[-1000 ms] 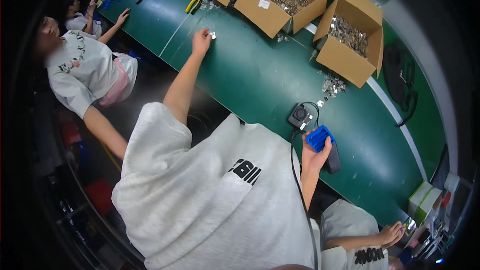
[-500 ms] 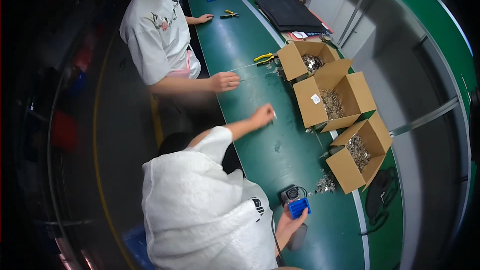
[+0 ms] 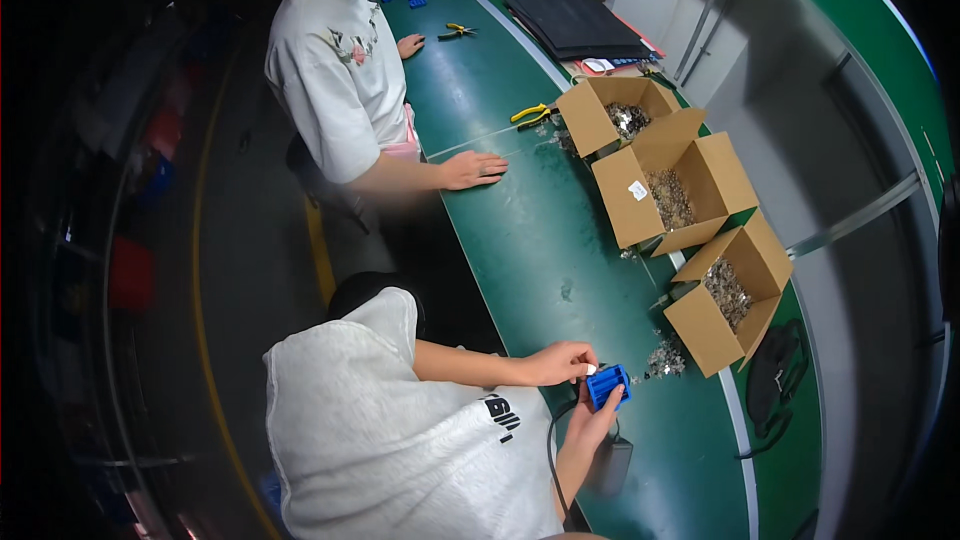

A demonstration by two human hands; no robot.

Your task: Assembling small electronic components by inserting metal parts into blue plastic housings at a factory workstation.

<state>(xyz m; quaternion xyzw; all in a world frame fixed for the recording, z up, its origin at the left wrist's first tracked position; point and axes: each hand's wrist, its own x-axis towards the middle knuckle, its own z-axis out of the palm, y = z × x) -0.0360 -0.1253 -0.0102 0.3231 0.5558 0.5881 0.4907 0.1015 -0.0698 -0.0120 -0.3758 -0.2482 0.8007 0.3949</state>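
My right hand (image 3: 594,420) holds a blue slotted plastic holder (image 3: 608,387) above the near part of the green table. The holder's slots face up. My left hand (image 3: 562,364) is at the holder's left edge with its fingers pinched. Something small and white shows at its fingertips; I cannot tell whether it is a loose piece or a finger cover. A small heap of shiny metal pieces (image 3: 667,357) lies on the table just right of the holder. A dark box-shaped device with a cable (image 3: 614,460) sits below my right hand.
Three open cardboard boxes of small metal parts (image 3: 728,295) stand along the right side. Yellow-handled pliers (image 3: 532,113) lie near the far box, another pair (image 3: 458,31) farther back. A co-worker's hand (image 3: 475,170) rests on the left table edge. A black flat pad (image 3: 580,24) lies beyond.
My left hand has come from over the middle of the table to the blue holder. The holder has risen slightly and turned. The co-worker's near hand now lies flat on the table.
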